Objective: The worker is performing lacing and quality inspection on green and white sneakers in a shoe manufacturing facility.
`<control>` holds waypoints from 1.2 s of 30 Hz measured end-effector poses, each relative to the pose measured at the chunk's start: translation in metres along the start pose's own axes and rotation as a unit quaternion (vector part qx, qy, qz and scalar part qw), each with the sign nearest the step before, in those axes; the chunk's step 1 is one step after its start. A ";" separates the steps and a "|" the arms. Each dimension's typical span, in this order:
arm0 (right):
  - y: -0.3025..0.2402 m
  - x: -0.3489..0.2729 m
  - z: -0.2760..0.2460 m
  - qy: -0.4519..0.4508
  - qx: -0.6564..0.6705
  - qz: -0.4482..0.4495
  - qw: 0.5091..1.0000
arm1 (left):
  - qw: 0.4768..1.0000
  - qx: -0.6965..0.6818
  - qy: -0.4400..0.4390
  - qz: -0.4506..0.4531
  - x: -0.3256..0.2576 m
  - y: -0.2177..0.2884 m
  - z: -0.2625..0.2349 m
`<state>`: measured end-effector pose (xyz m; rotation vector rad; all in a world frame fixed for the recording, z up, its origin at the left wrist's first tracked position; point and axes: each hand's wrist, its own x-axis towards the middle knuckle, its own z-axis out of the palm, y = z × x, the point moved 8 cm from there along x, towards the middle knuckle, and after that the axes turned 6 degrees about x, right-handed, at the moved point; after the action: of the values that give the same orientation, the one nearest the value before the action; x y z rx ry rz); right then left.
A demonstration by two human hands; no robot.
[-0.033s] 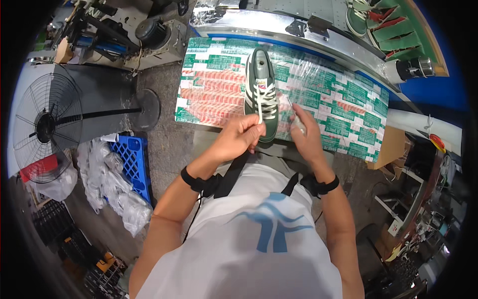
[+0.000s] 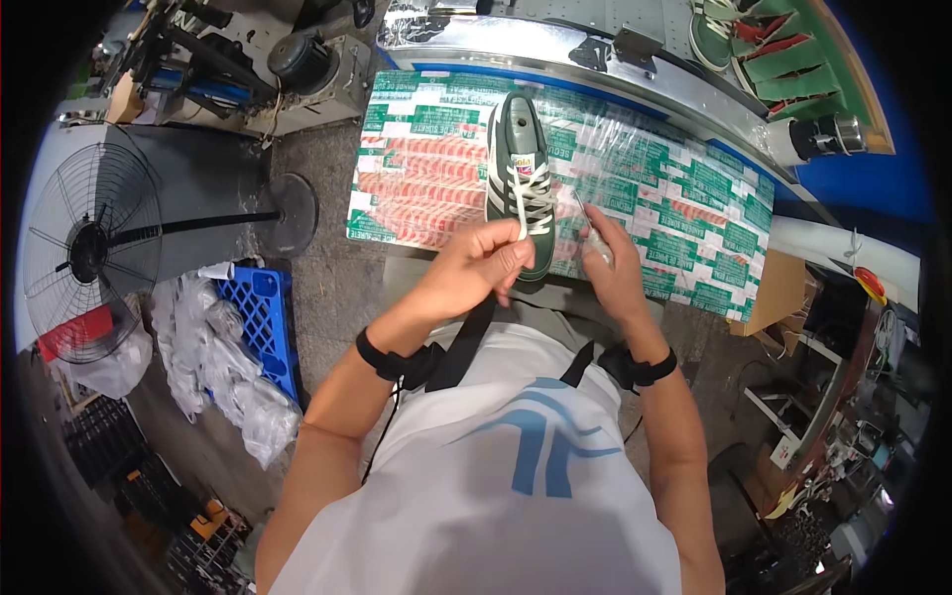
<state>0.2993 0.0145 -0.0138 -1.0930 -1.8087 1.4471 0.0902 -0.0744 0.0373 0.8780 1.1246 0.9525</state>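
A dark green sneaker with white stripes and cream laces lies sole down, its toe toward me. My left hand is closed over the left side of the toe. Its thumb and forefinger pinch a white shoelace, which runs taut from near the tongue. To the right of the shoe, my right hand is closed around a slim tool with a pale handle and a thin metal tip pointing away from me. The tip stays apart from the shoe, and its exact kind does not show.
Under the shoe is a work surface covered in green, white and red printed tape. A metal-edged conveyor runs behind it, bearing another green sneaker. A floor fan and a blue plastic crate stand left. A cardboard box is at right.
The camera view has shifted very slightly. Both hands keep their grips, and the shoe lies as before.
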 end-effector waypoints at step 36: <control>-0.060 0.021 -0.027 0.018 0.007 -0.014 1.000 | 0.855 -0.245 0.455 0.052 0.061 -0.032 -0.208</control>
<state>0.2963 0.0415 0.0497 -1.0758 -1.7793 1.4115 -0.0978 -0.0102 -0.0553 0.0139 1.5084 1.7419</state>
